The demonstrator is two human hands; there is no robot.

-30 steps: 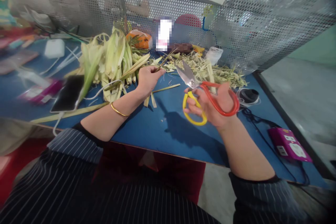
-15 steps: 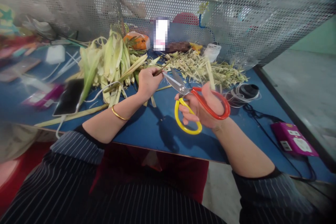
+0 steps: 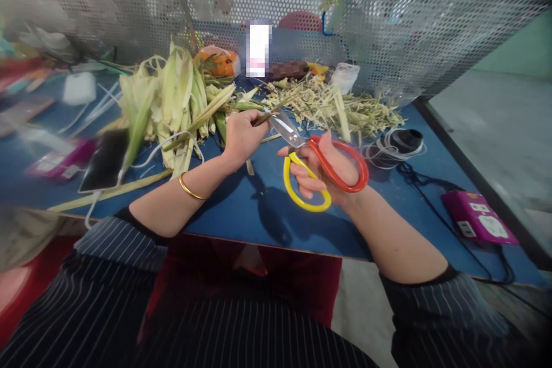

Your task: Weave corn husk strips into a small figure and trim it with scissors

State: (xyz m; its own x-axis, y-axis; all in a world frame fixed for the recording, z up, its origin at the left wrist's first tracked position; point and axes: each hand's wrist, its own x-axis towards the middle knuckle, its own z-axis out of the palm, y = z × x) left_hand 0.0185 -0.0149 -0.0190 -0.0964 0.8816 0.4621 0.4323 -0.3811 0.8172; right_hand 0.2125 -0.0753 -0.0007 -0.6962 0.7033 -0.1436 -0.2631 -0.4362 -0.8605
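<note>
- Scissors (image 3: 295, 138) are over the blue table (image 3: 233, 213), the right hand (image 3: 330, 169) wrapped round their red and yellow handles
- The left hand (image 3: 244, 137) pinches a thin dry leaf (image 3: 262, 119) near the blade tips
- Husks (image 3: 175, 92) lie piled beyond the left forearm, scraps (image 3: 319, 106) beyond the scissors

The scissors (image 3: 290, 131) had smooth, shiny metal blades and glossy, plastic-looking handles. The husks (image 3: 179, 89) looked dry, papery and matt, with rough ridges. The bench (image 3: 241, 215) had a smooth surface with a faint sheen; the sleeve (image 3: 118, 244) was matt cloth.
</note>
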